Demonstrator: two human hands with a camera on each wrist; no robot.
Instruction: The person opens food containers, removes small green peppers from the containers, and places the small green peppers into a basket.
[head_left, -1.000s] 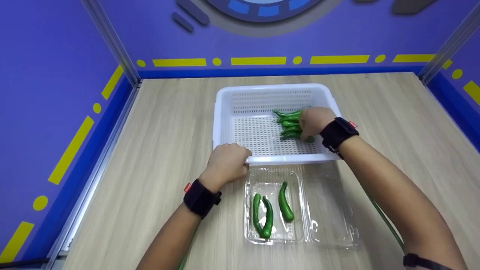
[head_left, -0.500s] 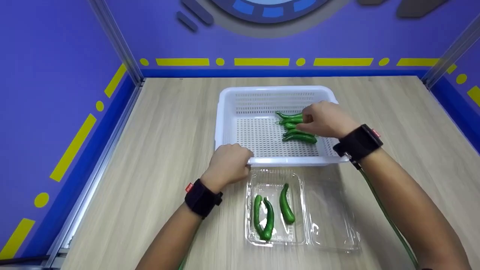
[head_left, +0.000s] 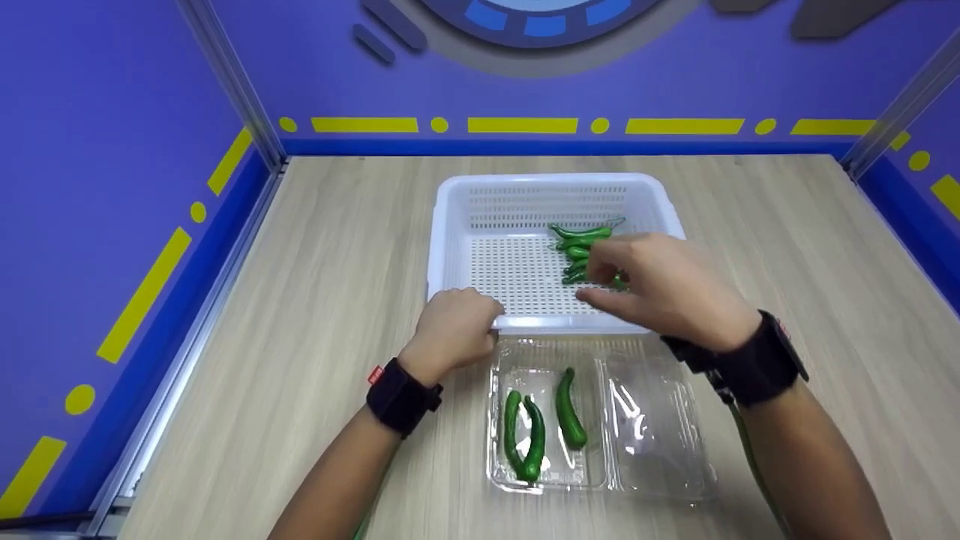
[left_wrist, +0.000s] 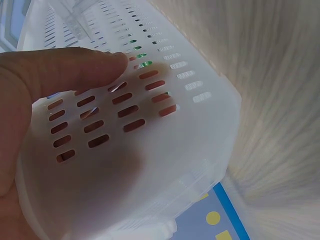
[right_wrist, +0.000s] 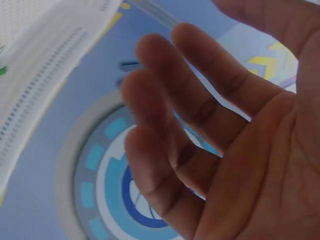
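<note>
Gripping the near rim of the white perforated basket at its 7 o'clock corner, the left hand has its fingers curled over the edge; the left wrist view shows a finger pressed flat against the slotted wall. The right hand hovers over the basket's 5 o'clock corner, fingers loosely spread and holding nothing, as the right wrist view confirms with an empty palm. A pile of green peppers lies inside the basket toward 3 o'clock, just beyond the right fingertips; the hand is motion-blurred in the head view and appears to be clear of them, though contact cannot be ruled out. A clear plastic clamshell tray sits open on the wooden table, directly at 6 o'clock from the basket and touching its near wall. Three green peppers rest in the tray's left compartment, two lying together and one apart.
</note>
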